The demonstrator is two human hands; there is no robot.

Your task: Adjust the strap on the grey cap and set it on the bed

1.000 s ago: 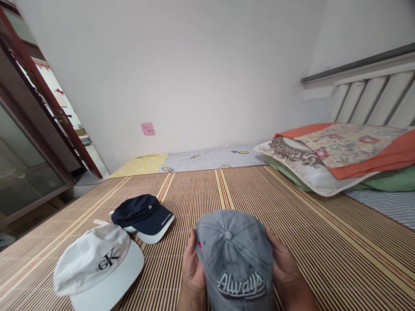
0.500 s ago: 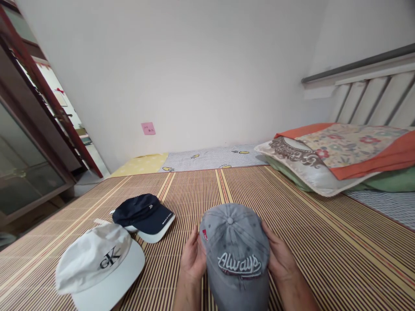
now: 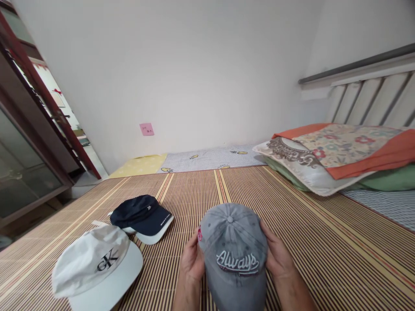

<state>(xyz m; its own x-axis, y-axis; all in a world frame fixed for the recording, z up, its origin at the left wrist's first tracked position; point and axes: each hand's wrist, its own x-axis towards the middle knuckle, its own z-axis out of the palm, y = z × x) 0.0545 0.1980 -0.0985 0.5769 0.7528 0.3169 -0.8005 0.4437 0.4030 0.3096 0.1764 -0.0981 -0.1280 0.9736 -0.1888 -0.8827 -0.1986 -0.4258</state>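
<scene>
A grey baseball cap (image 3: 233, 233) with "Always" stitched on its front is at the lower middle, its brim toward me. My left hand (image 3: 192, 259) grips its left side near a small red tag, and my right hand (image 3: 279, 255) grips its right side. The fingertips of both hands are hidden behind or under the cap. To the left lies a white cap (image 3: 94, 263) with black "CK" letters. Just behind it, a navy cap (image 3: 141, 216) with a white-edged brim touches or nearly touches the white one.
A striped bamboo mat (image 3: 194, 190) covers the bed. Pillows with an orange-edged floral cover (image 3: 350, 142) are stacked at the right, near a white radiator (image 3: 372, 99). A pink note (image 3: 146, 129) is on the wall. A glass-panelled cabinet (image 3: 26, 164) stands at the left.
The view has shifted slightly, so the scene sits a little further left. Both hands keep hold of the grey cap, and the left fingers now close nearer its red tag.
</scene>
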